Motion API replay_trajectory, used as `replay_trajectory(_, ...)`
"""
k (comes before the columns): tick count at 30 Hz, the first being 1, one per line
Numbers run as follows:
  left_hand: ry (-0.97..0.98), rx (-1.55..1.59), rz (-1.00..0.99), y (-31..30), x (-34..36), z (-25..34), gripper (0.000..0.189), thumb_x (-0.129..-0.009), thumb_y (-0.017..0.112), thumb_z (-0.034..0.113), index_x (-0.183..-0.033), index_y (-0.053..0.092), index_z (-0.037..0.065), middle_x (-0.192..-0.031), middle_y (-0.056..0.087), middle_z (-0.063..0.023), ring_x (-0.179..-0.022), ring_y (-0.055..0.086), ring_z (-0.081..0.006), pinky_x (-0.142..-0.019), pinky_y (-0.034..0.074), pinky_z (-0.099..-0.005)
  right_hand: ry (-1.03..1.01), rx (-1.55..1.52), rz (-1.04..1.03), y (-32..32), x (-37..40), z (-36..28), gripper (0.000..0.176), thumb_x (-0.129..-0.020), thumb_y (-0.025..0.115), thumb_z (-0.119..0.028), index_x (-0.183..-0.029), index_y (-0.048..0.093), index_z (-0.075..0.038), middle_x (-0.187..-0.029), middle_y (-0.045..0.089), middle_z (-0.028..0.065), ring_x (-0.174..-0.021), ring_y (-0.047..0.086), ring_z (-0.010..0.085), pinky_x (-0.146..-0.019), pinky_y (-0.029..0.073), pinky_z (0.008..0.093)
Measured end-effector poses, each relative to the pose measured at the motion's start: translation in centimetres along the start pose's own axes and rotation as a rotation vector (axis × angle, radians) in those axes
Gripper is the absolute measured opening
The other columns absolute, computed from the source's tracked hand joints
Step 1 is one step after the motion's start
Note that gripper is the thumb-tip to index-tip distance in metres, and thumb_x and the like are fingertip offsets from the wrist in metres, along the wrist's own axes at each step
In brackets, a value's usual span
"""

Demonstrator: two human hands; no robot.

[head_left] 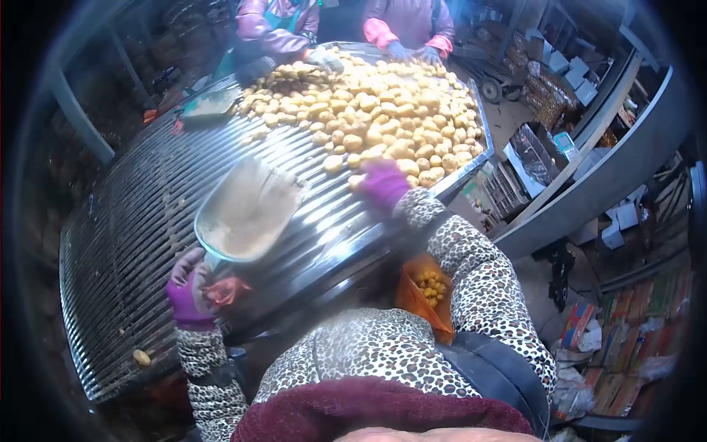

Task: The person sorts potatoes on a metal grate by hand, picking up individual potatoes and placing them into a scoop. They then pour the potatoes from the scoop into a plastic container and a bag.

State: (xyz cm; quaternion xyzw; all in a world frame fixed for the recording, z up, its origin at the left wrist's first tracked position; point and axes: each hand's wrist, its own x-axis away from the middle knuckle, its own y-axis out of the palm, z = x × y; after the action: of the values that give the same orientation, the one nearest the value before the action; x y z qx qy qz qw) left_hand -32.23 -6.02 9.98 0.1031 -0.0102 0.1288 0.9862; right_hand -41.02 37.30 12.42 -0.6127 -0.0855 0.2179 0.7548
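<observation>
My left hand (191, 289), in a purple glove with greyish fingertips, is wrapped round the handle of a wide, dusty scoop (250, 210) held over the ribbed metal table (140, 221). A red cloth or wrap (226, 291) shows beside the handle. At the near edge of a large heap of potatoes (390, 110) is my right hand (384, 186), also in a purple glove. It is blurred, with a potato (356, 182) at its fingertips; whether it grips that potato is unclear.
Two people in gloves (276, 29) (412, 26) work at the far edge. Another scoop (210, 104) lies at the upper left. An orange bag (427, 295) of small potatoes hangs below the near edge. One potato (141, 357) lies lower left. Crates (504, 190) stand right.
</observation>
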Motion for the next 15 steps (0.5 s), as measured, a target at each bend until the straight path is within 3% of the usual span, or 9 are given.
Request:
replay_trajectory(1,0.019,0.063,0.037,0.0,0.6,-1.1,0.029,-0.084,0.057,-0.002,-0.113,0.057,-0.004,-0.096,0.063,-0.0093,-0.076,0.061,-0.0125,-0.064,0.052,-0.0233,0.11,0.116,-0.004,-1.4,0.0,0.6,0.026,-0.077,0.063,-0.027,-0.103,0.066,-0.023,-0.118,0.057,0.0105,-0.116,0.05,0.0315,-0.094,0.038,0.0471)
replay_trajectory(3,-0.039,0.128,0.007,1.2,2.5,-1.1,0.028,-0.086,0.057,-0.002,-0.113,0.056,-0.004,-0.099,0.064,-0.0123,-0.082,0.064,-0.017,-0.069,0.055,-0.0282,0.296,0.11,0.258,-3.3,1.5,-0.1,0.027,-0.081,0.062,-0.025,-0.107,0.066,-0.021,-0.118,0.06,0.0115,-0.113,0.053,0.0305,-0.093,0.041,0.0422)
replay_trajectory(6,-0.097,0.288,-0.115,3.8,2.3,-3.2,0.026,-0.089,0.055,0.0,-0.114,0.054,-0.005,-0.103,0.064,-0.0171,-0.087,0.065,-0.022,-0.075,0.057,-0.0333,0.184,-0.512,0.516,-2.2,6.0,-3.8,0.033,-0.08,0.066,-0.027,-0.109,0.064,-0.012,-0.099,0.067,0.0108,-0.094,0.062,0.0299,-0.087,0.047,0.0419)
replay_trajectory(8,-0.078,0.324,-0.223,6.5,2.3,-4.0,0.026,-0.09,0.056,0.003,-0.114,0.055,-0.004,-0.103,0.064,-0.0157,-0.087,0.065,-0.0207,-0.073,0.057,-0.0315,0.172,-0.655,0.252,-2.3,10.7,-7.9,0.037,-0.079,0.067,-0.027,-0.114,0.063,-0.013,-0.11,0.063,0.0131,-0.105,0.058,0.0318,-0.091,0.046,0.0418)
replay_trajectory(9,-0.06,0.349,-0.292,7.7,1.9,-4.8,0.025,-0.09,0.056,0.004,-0.114,0.056,-0.003,-0.103,0.065,-0.0147,-0.086,0.065,-0.02,-0.072,0.057,-0.0303,0.109,-0.445,0.289,-1.0,13.2,-9.6,0.04,-0.079,0.067,-0.028,-0.116,0.061,-0.013,-0.118,0.06,0.0141,-0.11,0.055,0.033,-0.093,0.044,0.043)
replay_trajectory(11,-0.109,0.294,-0.389,10.1,1.5,-5.3,0.025,-0.09,0.056,0.006,-0.114,0.057,-0.002,-0.103,0.065,-0.0125,-0.083,0.066,-0.0183,-0.066,0.057,-0.0271,0.352,-0.626,0.101,-1.0,18.9,-12.4,0.039,-0.087,0.062,-0.028,-0.12,0.059,-0.008,-0.123,0.058,0.0154,-0.115,0.053,0.0338,-0.097,0.043,0.0425)
replay_trajectory(13,-0.206,0.257,-0.399,13.3,1.6,-5.0,0.027,-0.09,0.057,0.007,-0.116,0.057,0.001,-0.1,0.065,-0.0106,-0.076,0.066,-0.0181,-0.059,0.057,-0.0266,0.483,-0.678,0.127,0.2,24.6,-13.7,0.038,-0.087,0.062,-0.027,-0.119,0.059,-0.008,-0.122,0.058,0.015,-0.114,0.054,0.0328,-0.098,0.043,0.0415)
replay_trajectory(15,-0.193,0.343,-0.5,16.8,0.7,-6.6,0.028,-0.089,0.057,0.005,-0.117,0.058,0.004,-0.102,0.063,-0.0114,-0.076,0.066,-0.0199,-0.059,0.057,-0.0274,0.699,-0.732,0.016,0.4,29.3,-14.2,0.037,-0.086,0.061,-0.025,-0.118,0.059,-0.006,-0.121,0.059,0.0149,-0.113,0.054,0.032,-0.098,0.042,0.0415)
